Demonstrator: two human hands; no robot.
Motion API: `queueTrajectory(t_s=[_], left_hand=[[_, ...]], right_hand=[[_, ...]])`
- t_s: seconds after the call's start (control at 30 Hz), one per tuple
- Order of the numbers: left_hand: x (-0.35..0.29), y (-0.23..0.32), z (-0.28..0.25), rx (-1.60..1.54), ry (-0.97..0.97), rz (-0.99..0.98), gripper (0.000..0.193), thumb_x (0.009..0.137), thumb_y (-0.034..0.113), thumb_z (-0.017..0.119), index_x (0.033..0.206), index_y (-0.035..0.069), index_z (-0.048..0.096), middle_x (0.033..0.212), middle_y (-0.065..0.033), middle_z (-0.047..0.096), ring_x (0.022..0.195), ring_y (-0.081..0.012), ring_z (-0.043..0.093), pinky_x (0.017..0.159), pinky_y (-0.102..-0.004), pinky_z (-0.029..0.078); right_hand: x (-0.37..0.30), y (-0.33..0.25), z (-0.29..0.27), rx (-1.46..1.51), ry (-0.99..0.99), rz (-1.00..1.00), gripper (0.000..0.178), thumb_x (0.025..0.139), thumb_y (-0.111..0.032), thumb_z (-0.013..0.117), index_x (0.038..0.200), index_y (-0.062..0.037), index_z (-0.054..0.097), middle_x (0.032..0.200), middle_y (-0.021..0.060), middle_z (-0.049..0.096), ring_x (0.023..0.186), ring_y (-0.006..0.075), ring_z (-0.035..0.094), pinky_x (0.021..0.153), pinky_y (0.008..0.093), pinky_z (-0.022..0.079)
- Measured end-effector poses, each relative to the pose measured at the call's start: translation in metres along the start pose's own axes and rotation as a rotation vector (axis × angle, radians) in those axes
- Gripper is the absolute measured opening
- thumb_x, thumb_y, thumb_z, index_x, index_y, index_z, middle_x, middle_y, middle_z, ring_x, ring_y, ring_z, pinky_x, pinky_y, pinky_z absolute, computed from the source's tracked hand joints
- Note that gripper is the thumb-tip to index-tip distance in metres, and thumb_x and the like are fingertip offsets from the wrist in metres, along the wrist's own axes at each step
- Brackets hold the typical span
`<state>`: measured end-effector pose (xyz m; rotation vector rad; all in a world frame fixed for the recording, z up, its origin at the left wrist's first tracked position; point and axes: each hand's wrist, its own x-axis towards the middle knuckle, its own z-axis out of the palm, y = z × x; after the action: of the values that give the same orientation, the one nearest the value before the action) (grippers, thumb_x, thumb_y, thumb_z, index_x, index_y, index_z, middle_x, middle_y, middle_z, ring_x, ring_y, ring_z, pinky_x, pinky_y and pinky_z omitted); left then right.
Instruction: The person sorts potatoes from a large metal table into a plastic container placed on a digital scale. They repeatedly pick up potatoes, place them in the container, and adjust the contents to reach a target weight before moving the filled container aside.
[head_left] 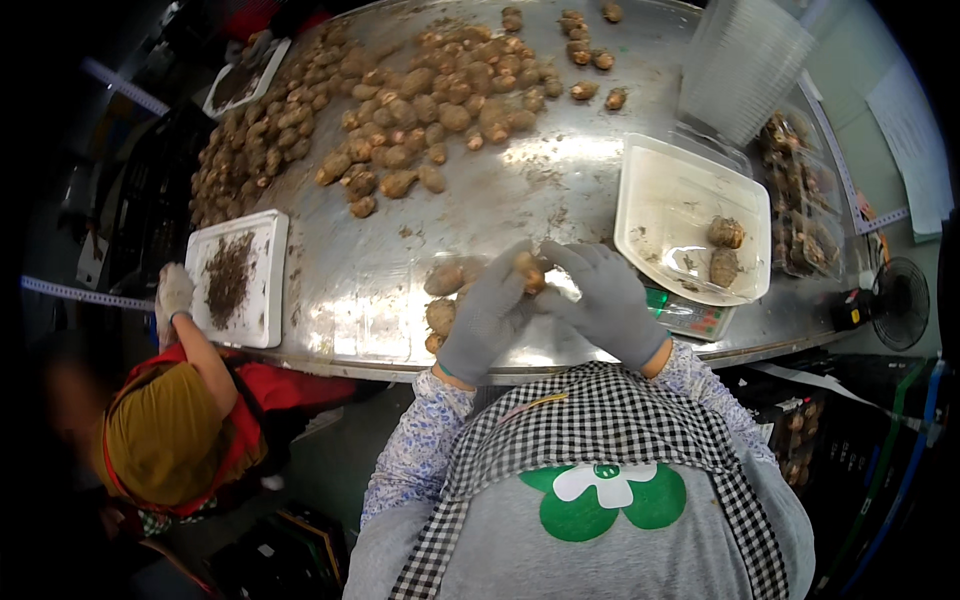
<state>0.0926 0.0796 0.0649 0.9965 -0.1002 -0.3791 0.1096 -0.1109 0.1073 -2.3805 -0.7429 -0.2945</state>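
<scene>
Holding one brown tuber (529,270) at centre frame, both gloved hands meet above the steel bench (520,180): left hand (487,315) cups beneath, right hand (605,300) pinches its end. It looks firm, knobbly, light and soil-dusted, so probably slippery; grip across the middle. More tubers (445,278) lie just left, white tray (690,215) right.
</scene>
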Motion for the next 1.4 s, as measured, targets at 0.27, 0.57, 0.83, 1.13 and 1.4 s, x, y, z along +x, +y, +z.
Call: queueTrajectory(t_s=[0.27, 0.57, 0.83, 1.13, 1.4], left_hand=[[-0.035, 0.007, -0.049, 1.252, 0.582, 0.270, 0.044, 0.095, 0.017, 0.062, 0.136, 0.003, 0.055, 0.128, -0.0178, 0.062, 0.111, -0.0274, 0.063, 0.088, -0.0361, 0.053], [0.005, 0.043, -0.132, 1.541, 0.680, 0.311, 0.044, 0.091, 0.028, 0.064, 0.131, 0.011, 0.059, 0.137, -0.0160, 0.056, 0.126, -0.0372, 0.051, 0.108, -0.0515, 0.038], [0.122, 0.058, -0.218, 1.618, 0.620, 0.029, 0.064, 0.085, 0.021, 0.071, 0.143, 0.009, 0.046, 0.140, -0.0201, 0.053, 0.127, -0.0384, 0.052, 0.106, -0.0450, 0.045], [0.101, 0.092, -0.143, 0.701, 0.266, -0.139, 0.067, 0.092, 0.014, 0.070, 0.147, -0.002, 0.037, 0.143, -0.0172, 0.049, 0.131, -0.0251, 0.051, 0.106, -0.0346, 0.046], [0.057, 0.058, -0.106, 0.215, 0.015, -0.094, 0.083, 0.099, 0.029, 0.065, 0.157, -0.003, 0.015, 0.145, -0.0213, 0.049, 0.134, -0.0239, 0.049, 0.111, -0.0362, 0.040]], right_hand=[[0.006, 0.006, 0.052, -0.021, -0.257, 0.019, 0.020, 0.092, -0.028, 0.062, 0.090, -0.0122, 0.073, 0.080, 0.0101, 0.068, 0.077, 0.0309, 0.065, 0.072, 0.0433, 0.052], [-0.003, 0.015, 0.065, 0.159, -0.359, 0.186, 0.027, 0.097, -0.031, 0.054, 0.092, -0.0102, 0.071, 0.082, 0.0130, 0.068, 0.077, 0.0335, 0.066, 0.072, 0.0453, 0.052], [-0.018, 0.029, 0.075, 0.132, -0.532, 0.052, 0.027, 0.094, -0.030, 0.057, 0.104, -0.0094, 0.072, 0.093, 0.0106, 0.070, 0.087, 0.0320, 0.067, 0.079, 0.0443, 0.053], [0.024, 0.027, 0.064, 0.335, -0.229, 0.410, 0.022, 0.097, -0.019, 0.059, 0.110, -0.0062, 0.071, 0.101, 0.0142, 0.071, 0.094, 0.0318, 0.068, 0.086, 0.0402, 0.053], [0.073, 0.022, 0.087, 0.329, -0.051, 0.237, 0.060, 0.087, -0.026, 0.073, 0.139, -0.0040, 0.052, 0.136, 0.0191, 0.055, 0.122, 0.0348, 0.056, 0.106, 0.0416, 0.045]])
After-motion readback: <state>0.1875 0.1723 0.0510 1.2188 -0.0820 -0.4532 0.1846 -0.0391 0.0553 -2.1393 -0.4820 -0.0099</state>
